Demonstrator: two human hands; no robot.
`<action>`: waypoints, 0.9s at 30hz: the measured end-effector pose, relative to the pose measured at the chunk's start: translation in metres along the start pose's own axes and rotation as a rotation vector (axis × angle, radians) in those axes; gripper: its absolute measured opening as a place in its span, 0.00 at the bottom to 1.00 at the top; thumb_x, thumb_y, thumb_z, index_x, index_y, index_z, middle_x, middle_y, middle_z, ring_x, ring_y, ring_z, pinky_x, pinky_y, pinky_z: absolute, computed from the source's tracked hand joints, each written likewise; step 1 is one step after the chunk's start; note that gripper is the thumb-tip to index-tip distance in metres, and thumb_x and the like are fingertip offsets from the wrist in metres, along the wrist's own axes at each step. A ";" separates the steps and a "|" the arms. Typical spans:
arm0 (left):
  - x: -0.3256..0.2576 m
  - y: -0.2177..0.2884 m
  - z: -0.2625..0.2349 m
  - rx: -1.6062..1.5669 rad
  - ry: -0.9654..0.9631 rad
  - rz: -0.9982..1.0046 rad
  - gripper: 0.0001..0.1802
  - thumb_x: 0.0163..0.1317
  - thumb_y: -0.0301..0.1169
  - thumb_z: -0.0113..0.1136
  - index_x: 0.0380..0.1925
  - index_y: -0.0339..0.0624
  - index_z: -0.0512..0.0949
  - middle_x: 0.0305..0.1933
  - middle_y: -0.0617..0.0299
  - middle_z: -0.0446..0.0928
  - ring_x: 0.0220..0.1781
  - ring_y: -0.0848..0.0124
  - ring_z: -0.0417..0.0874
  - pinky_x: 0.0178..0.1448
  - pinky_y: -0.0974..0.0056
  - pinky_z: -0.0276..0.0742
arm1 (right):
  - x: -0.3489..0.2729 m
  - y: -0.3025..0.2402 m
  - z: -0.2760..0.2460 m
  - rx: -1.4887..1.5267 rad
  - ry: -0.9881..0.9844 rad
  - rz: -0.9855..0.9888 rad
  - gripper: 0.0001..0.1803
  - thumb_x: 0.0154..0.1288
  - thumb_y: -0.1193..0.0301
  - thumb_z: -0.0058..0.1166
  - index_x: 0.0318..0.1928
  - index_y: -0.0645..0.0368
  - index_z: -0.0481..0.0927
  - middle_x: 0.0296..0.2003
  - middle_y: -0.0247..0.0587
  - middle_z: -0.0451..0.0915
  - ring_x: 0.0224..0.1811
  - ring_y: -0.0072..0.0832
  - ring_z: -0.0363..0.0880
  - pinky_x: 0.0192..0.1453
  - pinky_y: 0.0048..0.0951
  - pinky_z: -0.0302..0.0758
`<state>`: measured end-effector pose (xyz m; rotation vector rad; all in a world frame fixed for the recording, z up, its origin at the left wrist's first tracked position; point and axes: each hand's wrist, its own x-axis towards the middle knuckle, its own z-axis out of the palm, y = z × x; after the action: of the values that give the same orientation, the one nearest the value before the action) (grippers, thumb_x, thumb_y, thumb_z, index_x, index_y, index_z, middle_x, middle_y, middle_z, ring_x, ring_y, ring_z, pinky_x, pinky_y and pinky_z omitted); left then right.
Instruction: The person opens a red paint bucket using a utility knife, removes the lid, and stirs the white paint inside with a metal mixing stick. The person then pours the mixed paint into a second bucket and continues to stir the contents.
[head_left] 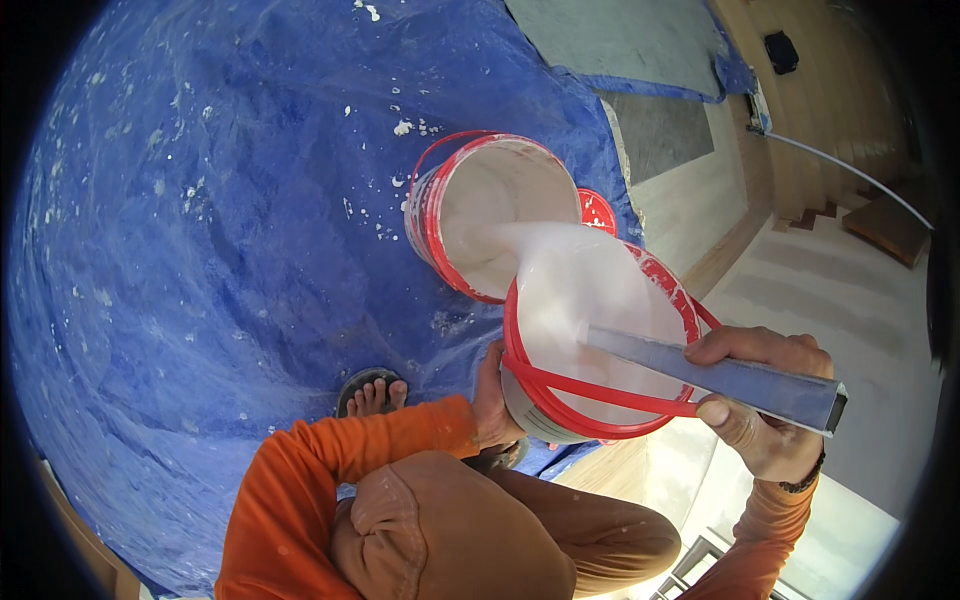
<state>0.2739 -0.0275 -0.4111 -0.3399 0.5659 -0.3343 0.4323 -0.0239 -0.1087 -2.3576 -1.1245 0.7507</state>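
Observation:
Tilted toward the far side, a white bucket with a red rim (545, 400) pours thick white liquid (575, 275) over its lip. The stream falls into a second red-rimmed bucket (432, 225) standing on the blue sheet, its inner wall smeared white. My left hand (492, 405) is closed against the near left side of the tilted bucket; part of its fingers is hidden beneath. My right hand (765, 400) grips a flat grey-blue bar (740, 383), whose far end reaches into the liquid. The bucket's red handle (600, 393) runs to the right hand's thumb.
A blue plastic sheet (230, 200) with white splashes covers the floor. Behind the standing bucket lies a red round lid (597, 212). My sandalled foot (375, 395) is close by at the left. A white cable or tube (850, 172) and a brown board (888, 228) are at right.

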 end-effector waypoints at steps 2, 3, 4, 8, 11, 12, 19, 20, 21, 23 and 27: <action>0.000 -0.001 0.000 0.002 -0.002 0.004 0.47 0.72 0.69 0.37 0.76 0.45 0.70 0.78 0.46 0.72 0.76 0.47 0.76 0.76 0.32 0.74 | 0.004 -0.002 -0.002 0.001 -0.018 -0.005 0.30 0.61 0.51 0.80 0.43 0.69 0.88 0.35 0.48 0.91 0.31 0.30 0.90 0.39 0.26 0.85; 0.000 -0.002 0.001 -0.017 0.008 0.010 0.48 0.72 0.69 0.36 0.76 0.45 0.69 0.79 0.45 0.71 0.77 0.46 0.75 0.76 0.32 0.74 | 0.005 -0.002 -0.003 0.002 -0.027 -0.008 0.30 0.61 0.51 0.80 0.43 0.69 0.88 0.35 0.48 0.91 0.31 0.30 0.90 0.40 0.27 0.85; 0.001 -0.003 0.001 -0.037 0.015 0.014 0.48 0.72 0.70 0.36 0.77 0.44 0.68 0.80 0.45 0.70 0.77 0.46 0.75 0.76 0.32 0.73 | 0.005 -0.002 -0.004 0.003 -0.024 0.000 0.30 0.61 0.52 0.80 0.43 0.69 0.88 0.36 0.48 0.91 0.32 0.30 0.90 0.40 0.27 0.85; 0.000 -0.003 -0.001 -0.036 -0.053 -0.014 0.50 0.72 0.71 0.34 0.80 0.44 0.64 0.82 0.44 0.66 0.79 0.45 0.72 0.77 0.32 0.72 | 0.006 -0.002 -0.004 -0.006 -0.012 0.013 0.28 0.60 0.53 0.80 0.42 0.69 0.89 0.38 0.48 0.91 0.34 0.32 0.91 0.43 0.28 0.86; 0.001 -0.004 -0.003 -0.032 -0.071 -0.009 0.51 0.72 0.71 0.34 0.81 0.44 0.62 0.83 0.44 0.65 0.80 0.44 0.72 0.78 0.33 0.72 | 0.008 -0.002 -0.002 -0.029 0.002 -0.030 0.27 0.60 0.53 0.80 0.41 0.68 0.89 0.38 0.48 0.91 0.35 0.33 0.92 0.43 0.28 0.87; 0.003 -0.004 -0.004 -0.042 -0.075 -0.007 0.51 0.72 0.71 0.34 0.81 0.44 0.62 0.83 0.44 0.65 0.80 0.44 0.72 0.78 0.33 0.71 | 0.009 -0.002 -0.002 -0.019 0.004 -0.025 0.27 0.60 0.53 0.80 0.41 0.68 0.89 0.38 0.48 0.91 0.35 0.33 0.92 0.43 0.29 0.87; 0.003 -0.006 -0.002 -0.058 -0.121 0.013 0.51 0.72 0.71 0.32 0.81 0.44 0.62 0.83 0.45 0.65 0.80 0.45 0.71 0.79 0.33 0.70 | 0.012 0.001 -0.004 0.043 -0.014 -0.004 0.26 0.60 0.56 0.80 0.45 0.68 0.89 0.38 0.48 0.92 0.34 0.33 0.93 0.43 0.28 0.88; 0.002 -0.006 -0.001 -0.068 -0.108 0.008 0.51 0.72 0.71 0.32 0.82 0.45 0.62 0.83 0.45 0.65 0.81 0.45 0.71 0.80 0.33 0.70 | 0.013 0.005 -0.005 0.046 -0.023 -0.042 0.24 0.62 0.59 0.80 0.46 0.68 0.89 0.37 0.49 0.92 0.33 0.33 0.93 0.41 0.27 0.87; 0.001 -0.006 0.001 -0.078 -0.095 0.002 0.51 0.73 0.71 0.31 0.82 0.45 0.62 0.83 0.45 0.65 0.81 0.45 0.71 0.80 0.33 0.70 | 0.013 0.004 -0.004 0.057 -0.017 -0.033 0.24 0.62 0.59 0.80 0.46 0.68 0.89 0.37 0.49 0.92 0.33 0.32 0.93 0.41 0.27 0.87; 0.002 -0.005 -0.003 -0.123 -0.143 -0.022 0.50 0.70 0.72 0.41 0.79 0.46 0.65 0.82 0.48 0.67 0.80 0.49 0.72 0.81 0.35 0.70 | 0.014 -0.002 -0.002 0.089 0.008 0.028 0.26 0.60 0.56 0.80 0.44 0.68 0.90 0.38 0.47 0.92 0.34 0.33 0.93 0.43 0.28 0.88; 0.007 -0.004 -0.018 -0.224 -0.249 -0.072 0.47 0.68 0.72 0.60 0.73 0.47 0.74 0.78 0.54 0.74 0.78 0.55 0.76 0.81 0.39 0.72 | 0.013 -0.003 0.000 0.116 0.032 0.065 0.27 0.58 0.53 0.81 0.43 0.67 0.90 0.39 0.46 0.92 0.35 0.32 0.92 0.45 0.28 0.88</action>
<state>0.2686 -0.0378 -0.4272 -0.6103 0.3470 -0.2933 0.4379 -0.0120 -0.1107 -2.3098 -0.9688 0.7765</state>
